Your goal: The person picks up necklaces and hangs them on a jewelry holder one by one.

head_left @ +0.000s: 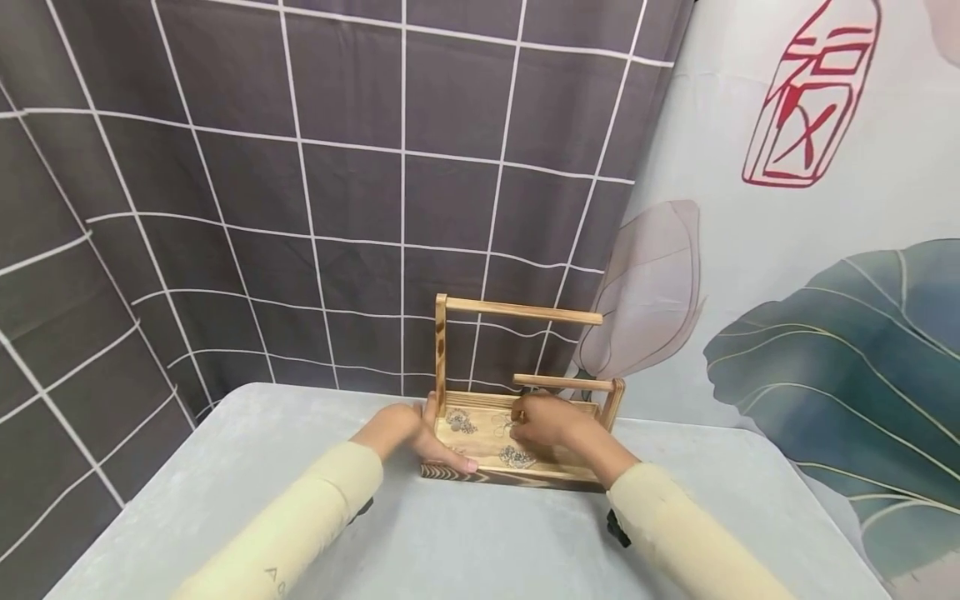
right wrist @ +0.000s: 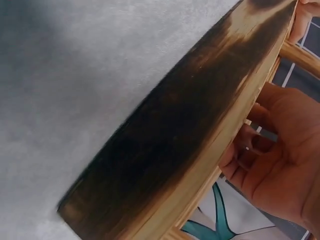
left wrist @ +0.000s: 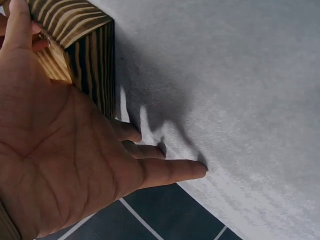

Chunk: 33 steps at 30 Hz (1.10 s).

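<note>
A wooden tray (head_left: 525, 477) with a striped, dark-grained front stands on the table, with metal chains lying inside. My left hand (head_left: 437, 442) holds the tray's left end steady, thumb over the front rim; in the left wrist view its other fingers extend straight past the striped corner (left wrist: 92, 60). Inside the tray, my right hand (head_left: 551, 419) has curled fingers and pinches a thin chain (head_left: 504, 427). The tray wall (right wrist: 165, 125) hides its fingertips in the right wrist view. One silvery chain (head_left: 459, 421) lies at the tray's left, another chain bunch (head_left: 516, 456) near the front.
Above the tray stands a wooden frame with a long upper bar (head_left: 525, 312) and a lower bar (head_left: 562, 382) at the right. A pale grey cloth covers the table (head_left: 480, 542). Behind it hang a dark gridded curtain (head_left: 337, 192) and a printed white one (head_left: 720, 150).
</note>
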Each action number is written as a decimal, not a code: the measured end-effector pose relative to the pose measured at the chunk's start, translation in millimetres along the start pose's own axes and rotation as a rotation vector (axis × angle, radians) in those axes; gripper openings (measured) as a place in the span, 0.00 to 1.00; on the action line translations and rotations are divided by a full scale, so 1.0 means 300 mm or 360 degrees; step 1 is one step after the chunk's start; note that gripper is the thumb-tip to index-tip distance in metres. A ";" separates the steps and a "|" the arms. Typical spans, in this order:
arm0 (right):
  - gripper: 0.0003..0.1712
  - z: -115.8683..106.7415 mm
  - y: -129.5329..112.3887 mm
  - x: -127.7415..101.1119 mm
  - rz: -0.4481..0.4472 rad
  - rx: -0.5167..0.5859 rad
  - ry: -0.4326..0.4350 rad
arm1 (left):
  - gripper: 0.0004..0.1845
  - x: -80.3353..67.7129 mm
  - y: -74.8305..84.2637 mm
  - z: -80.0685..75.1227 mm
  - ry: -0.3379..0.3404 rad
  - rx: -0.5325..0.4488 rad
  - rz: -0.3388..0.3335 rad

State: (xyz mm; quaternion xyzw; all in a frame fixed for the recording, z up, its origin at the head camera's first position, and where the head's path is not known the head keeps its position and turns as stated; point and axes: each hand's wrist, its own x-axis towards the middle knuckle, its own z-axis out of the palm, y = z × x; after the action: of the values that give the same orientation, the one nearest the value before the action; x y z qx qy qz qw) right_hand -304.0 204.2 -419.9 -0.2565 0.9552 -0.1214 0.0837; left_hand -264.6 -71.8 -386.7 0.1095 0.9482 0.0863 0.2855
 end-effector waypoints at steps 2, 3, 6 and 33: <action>0.05 0.011 0.015 0.018 -0.0033 0.0000 0.0008 | 0.86 0.004 -0.001 -0.003 -0.0018 -0.0008 -0.0008; 0.07 0.010 0.013 0.021 -0.0038 -0.0002 0.0012 | 0.87 0.006 -0.001 -0.005 -0.0018 -0.0020 -0.0004; 0.13 -0.013 -0.022 0.013 -0.0027 -0.0029 0.0024 | 0.87 0.014 -0.001 -0.010 -0.0044 -0.0022 -0.0004; 0.16 -0.048 0.019 -0.010 0.0237 0.0593 -0.0113 | 0.88 0.042 -0.002 -0.022 -0.0118 0.0004 -0.0043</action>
State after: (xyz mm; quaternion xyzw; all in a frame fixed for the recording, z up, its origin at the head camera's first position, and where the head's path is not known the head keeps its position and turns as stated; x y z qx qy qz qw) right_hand -307.4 213.3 -407.5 -0.1693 0.9290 -0.2803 0.1722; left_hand -278.6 -69.9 -387.9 0.1002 0.9384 0.0772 0.3215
